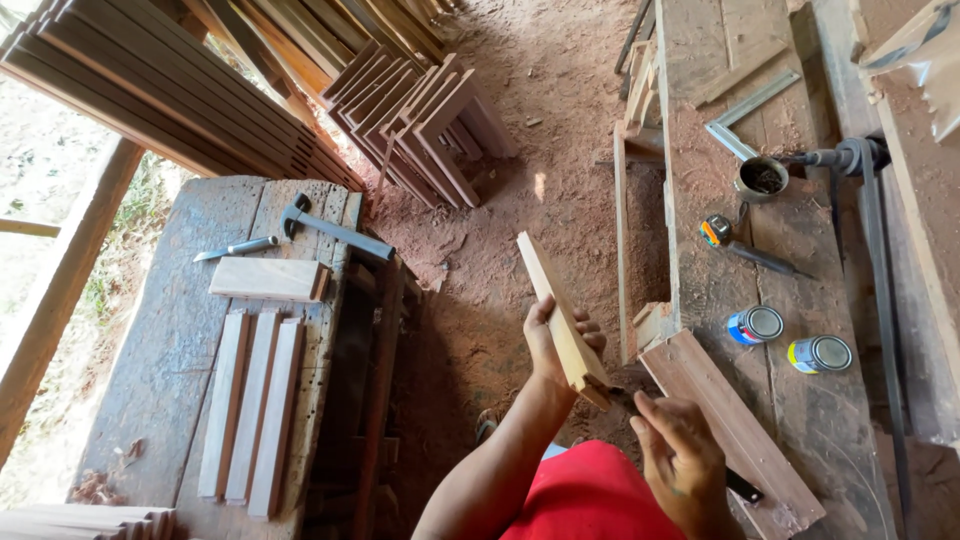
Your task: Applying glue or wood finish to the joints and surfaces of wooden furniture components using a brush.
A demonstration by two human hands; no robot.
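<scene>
Holding: the left hand [556, 338] is clamped around a pale wooden slat [560, 315], fingers wrapped over its far edge, thumb side toward the body.
Slat position: raised in the air between the two work surfaces, above the red dirt floor [500, 200], tilted with its far end pointing up and away.
Slat appearance: long, flat, straight-edged, light yellowish wood, smooth-planed faces; the near end shows a darker cut notch.
Right hand: the right hand [680, 455] sits just below the slat's near end, fingers curled together around a thin dark tool [742, 487]; the tool's tip is near the notch, but whether it touches cannot be told.
Right bench: a rough, dust-covered plank bench [800, 400] carrying a reddish board [735, 430], two small round tins [790, 340], a tape measure [716, 230], a metal square [750, 110] and a dark pot [762, 178].
Left table: a weathered grey table [160, 340] with three narrow pale strips [250, 415] laid side by side, a short board [268, 279], a hammer [330, 230] and a chisel [236, 248].
Stock: reddish-brown frames [420, 120] lean stacked on the floor; long dark planks [170, 90] lie above the table.
Clothing: red garment [590, 500] at the lower edge.
</scene>
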